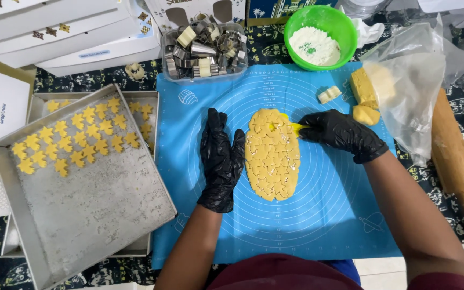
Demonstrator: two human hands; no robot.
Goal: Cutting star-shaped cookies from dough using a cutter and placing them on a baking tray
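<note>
Head view looks straight down on a desk (457,107) with a dark patterned cover. The largest thing is a blue silicone baking mat (323,215) at the centre. At nine o'clock from it a grey metal tray (98,215) lies tilted on top of a second tray (149,102), and its upper left part carries rows of yellow star-shaped dough pieces (73,142). At three o'clock a wooden rolling pin (452,156) lies along the mat's edge, with a clear plastic bag (409,91) holding a block of dough (369,86) just above it. At twelve o'clock stand a green bowl of flour (313,36) and a clear tub of metal cutters (204,49).

In the mat's middle lies an oval sheet of rolled dough (273,156), stamped all over with star outlines. The left hand (221,161), in a black glove, rests flat and open on the mat, fingers touching the sheet's nine o'clock edge. The right hand (342,134), also gloved, pinches a small yellow cutter (295,128) at the sheet's two o'clock edge.
</note>
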